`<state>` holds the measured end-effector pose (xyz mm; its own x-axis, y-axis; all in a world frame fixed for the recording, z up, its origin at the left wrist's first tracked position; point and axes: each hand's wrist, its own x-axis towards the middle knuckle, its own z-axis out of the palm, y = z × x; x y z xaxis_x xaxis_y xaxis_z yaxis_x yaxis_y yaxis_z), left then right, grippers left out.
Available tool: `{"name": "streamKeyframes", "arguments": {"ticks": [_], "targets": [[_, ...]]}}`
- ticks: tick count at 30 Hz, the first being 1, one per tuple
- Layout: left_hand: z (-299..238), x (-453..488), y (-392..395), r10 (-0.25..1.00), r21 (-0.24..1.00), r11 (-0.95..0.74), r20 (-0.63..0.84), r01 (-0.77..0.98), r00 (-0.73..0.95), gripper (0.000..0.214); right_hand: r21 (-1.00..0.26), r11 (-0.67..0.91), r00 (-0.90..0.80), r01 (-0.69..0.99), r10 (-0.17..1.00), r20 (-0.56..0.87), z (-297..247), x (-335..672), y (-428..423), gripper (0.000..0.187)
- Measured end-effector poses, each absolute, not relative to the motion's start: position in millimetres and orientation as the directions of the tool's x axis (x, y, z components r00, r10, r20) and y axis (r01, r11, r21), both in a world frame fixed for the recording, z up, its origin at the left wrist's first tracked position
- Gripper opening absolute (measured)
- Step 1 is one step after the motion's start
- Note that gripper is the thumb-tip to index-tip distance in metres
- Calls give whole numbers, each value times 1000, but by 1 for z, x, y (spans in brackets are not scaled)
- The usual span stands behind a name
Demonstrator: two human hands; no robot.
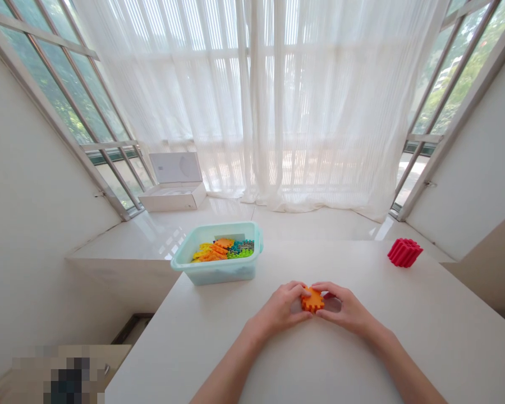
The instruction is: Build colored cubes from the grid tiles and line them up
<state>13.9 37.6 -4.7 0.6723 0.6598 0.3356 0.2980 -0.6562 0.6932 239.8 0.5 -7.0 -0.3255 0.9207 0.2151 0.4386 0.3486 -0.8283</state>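
Observation:
Between my two hands, just above or on the white table [294, 370], is an orange toothed puzzle block [312, 300]. My left hand [287, 306] grips its left side with the thumb below and the fingers along the top. From the other side my right hand [343, 306] holds it in a similar pinch. The fingers cover part of the block's edges, and its underside is hidden. A red ridged block [405, 252], with toothed edges, rests on the table at the far right, apart from my hands.
A pale turquoise bin [223, 274] near the table's left edge holds yellow, orange, teal, grey and green toothed pieces [212, 252]. Behind, a white open-lidded box [172, 196] stands on the sill [286, 221] before a sheer curtain [320, 112]. A blurred patch covers the lower left.

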Motion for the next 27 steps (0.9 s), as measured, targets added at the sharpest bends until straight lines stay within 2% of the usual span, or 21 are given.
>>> {"name": "streamKeyframes", "arguments": {"ticks": [5,14,27], "targets": [[-5,15,40,651,705,-654,337,276,681,30,-836,358,-325,416,917,231,-6,239,-1,36],[-6,14,40,671,723,-629,318,287,669,22,-800,373,-311,469,918,246,-6,239,1,37],[-2,11,39,670,764,-603,331,227,665,25,-751,435,-349,498,893,285,-12,242,5,42]]}}
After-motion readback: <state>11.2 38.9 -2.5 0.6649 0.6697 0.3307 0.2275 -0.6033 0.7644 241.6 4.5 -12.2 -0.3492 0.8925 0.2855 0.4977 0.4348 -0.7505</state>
